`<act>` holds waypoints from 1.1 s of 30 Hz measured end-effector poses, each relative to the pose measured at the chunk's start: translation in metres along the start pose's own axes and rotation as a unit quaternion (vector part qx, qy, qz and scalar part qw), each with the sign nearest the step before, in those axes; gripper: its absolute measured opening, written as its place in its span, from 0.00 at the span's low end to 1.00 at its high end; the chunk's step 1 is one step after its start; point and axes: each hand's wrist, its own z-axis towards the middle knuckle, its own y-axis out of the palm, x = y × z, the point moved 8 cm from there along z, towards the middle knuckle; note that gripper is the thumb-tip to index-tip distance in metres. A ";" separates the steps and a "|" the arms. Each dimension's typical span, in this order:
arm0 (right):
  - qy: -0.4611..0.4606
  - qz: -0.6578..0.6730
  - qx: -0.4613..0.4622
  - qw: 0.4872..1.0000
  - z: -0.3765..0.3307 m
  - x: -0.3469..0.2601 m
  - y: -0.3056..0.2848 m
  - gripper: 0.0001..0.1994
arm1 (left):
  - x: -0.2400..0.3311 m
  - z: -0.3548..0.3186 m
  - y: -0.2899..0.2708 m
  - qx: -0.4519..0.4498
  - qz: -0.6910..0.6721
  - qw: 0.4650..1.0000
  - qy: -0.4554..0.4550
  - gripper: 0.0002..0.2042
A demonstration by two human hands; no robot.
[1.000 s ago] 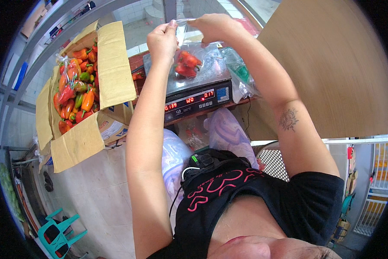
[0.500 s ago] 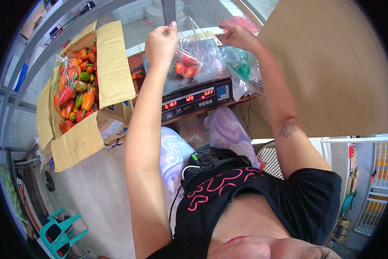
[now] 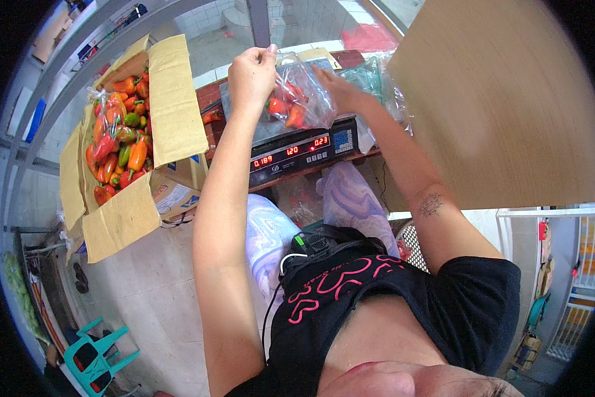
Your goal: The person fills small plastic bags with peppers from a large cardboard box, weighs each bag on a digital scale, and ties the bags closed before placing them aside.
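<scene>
A clear plastic bag (image 3: 318,114) with several red peppers (image 3: 295,116) in it is over the metal pan of a black digital scale (image 3: 271,169). Pinched in my left hand (image 3: 253,76) is the bag's gathered upper edge. My right hand (image 3: 342,91) is at the bag's right side, its fingers partly behind the plastic and blurred, so I cannot tell whether they grip it. Red digits glow on the scale's front.
At left stands an open cardboard box (image 3: 122,221) of red, orange and green peppers (image 3: 137,153), a filled bag lying on top. Loose plastic bags (image 3: 383,83) lie right of the scale, beside a large tan board (image 3: 496,119). A turquoise chair (image 3: 99,357) is at lower left.
My right hand has moved left and down from the loose bags to the side of the pepper bag. My left hand has lowered slightly, and the bag has tilted. The scale's digits have changed.
</scene>
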 end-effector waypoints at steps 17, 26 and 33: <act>-0.008 0.490 0.076 0.868 0.058 -0.059 0.001 0.14 | -0.035 0.001 -0.026 -0.002 -0.088 0.993 0.084 0.41; -0.094 0.348 0.142 0.922 0.021 -0.147 -0.144 0.12 | 0.007 -0.052 0.038 -0.243 -0.194 0.950 -0.022 0.11; -0.099 0.111 0.376 0.915 -0.053 -0.135 -0.245 0.17 | 0.013 -0.094 0.045 -0.360 -0.218 0.897 -0.133 0.06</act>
